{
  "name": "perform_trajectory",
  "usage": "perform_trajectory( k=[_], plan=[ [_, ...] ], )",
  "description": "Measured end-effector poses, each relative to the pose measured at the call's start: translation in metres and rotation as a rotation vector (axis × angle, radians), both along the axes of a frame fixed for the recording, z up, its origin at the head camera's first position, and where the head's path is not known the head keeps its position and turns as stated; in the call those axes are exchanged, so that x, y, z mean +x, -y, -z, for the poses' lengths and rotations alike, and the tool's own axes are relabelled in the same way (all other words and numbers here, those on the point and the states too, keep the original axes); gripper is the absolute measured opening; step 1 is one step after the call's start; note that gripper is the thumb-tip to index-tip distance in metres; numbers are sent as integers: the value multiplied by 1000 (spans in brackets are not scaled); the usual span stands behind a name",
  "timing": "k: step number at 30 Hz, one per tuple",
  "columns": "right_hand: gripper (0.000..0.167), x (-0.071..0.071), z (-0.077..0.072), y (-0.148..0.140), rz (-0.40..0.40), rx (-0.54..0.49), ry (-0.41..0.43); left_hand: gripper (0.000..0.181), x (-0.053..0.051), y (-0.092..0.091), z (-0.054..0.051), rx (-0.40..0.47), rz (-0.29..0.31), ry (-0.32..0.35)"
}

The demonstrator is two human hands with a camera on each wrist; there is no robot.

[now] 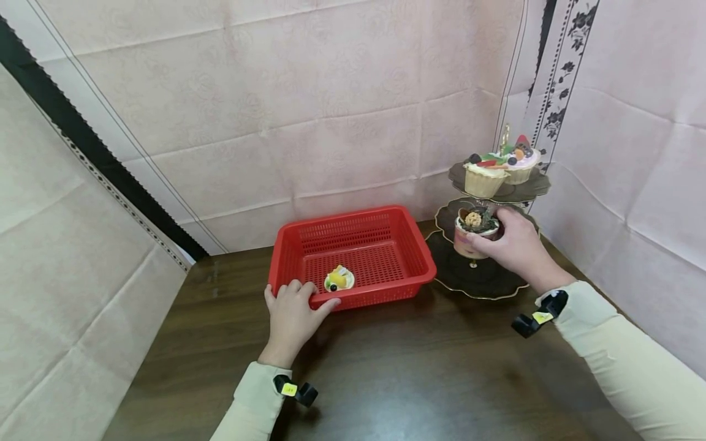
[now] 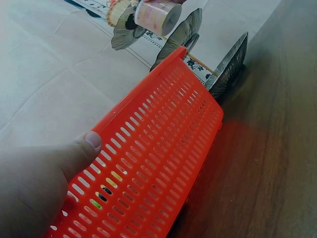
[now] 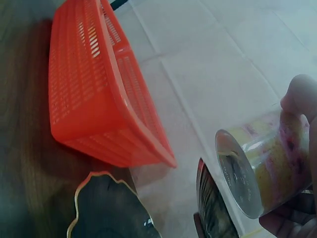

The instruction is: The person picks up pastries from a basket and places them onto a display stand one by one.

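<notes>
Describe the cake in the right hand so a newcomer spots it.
Find the tiered stand right of the red basket. There the right hand grips the cake. Unlike the cupcakes above, it's a straight-sided cylinder topped by a walnut-like lump and dark greenery.

My feed shows me a red basket [image 1: 380,296], brown wood-grained desk [image 1: 419,367], dark gold-edged stand [image 1: 480,280] and pink-and-yellow cake cup [image 3: 275,161].

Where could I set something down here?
Bare table lies in front of the basket and left of the left hand. The basket floor right of its small cake is free. Crowded: the stand's upper tiers, with cupcakes and the right hand holding a dessert cup.
</notes>
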State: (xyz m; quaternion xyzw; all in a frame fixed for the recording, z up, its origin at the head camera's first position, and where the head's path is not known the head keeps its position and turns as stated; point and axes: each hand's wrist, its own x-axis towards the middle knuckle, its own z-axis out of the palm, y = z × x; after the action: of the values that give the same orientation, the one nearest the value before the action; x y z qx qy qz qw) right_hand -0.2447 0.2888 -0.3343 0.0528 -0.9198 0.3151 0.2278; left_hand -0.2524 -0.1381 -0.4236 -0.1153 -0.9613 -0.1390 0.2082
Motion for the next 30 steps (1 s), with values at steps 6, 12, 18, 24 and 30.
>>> perform_trajectory(
  k=[6,12,18,24,30],
  plan=[
    [50,-5,5,-13,-11,2,-5,52,0,0,1,1,0,-1],
    [53,-11,9,-28,-15,-41,15,53,0,0,0,-2,-2,0],
    [54,-17,14,-42,24,-68,42,52,-1,-1,1,0,2,0],
    [52,-21,17,-53,51,-59,48,52,0,-1,1,4,4,-1],
    [57,-27,18,-60,72,-72,35,52,0,-1,2,4,1,-9]
  ],
)
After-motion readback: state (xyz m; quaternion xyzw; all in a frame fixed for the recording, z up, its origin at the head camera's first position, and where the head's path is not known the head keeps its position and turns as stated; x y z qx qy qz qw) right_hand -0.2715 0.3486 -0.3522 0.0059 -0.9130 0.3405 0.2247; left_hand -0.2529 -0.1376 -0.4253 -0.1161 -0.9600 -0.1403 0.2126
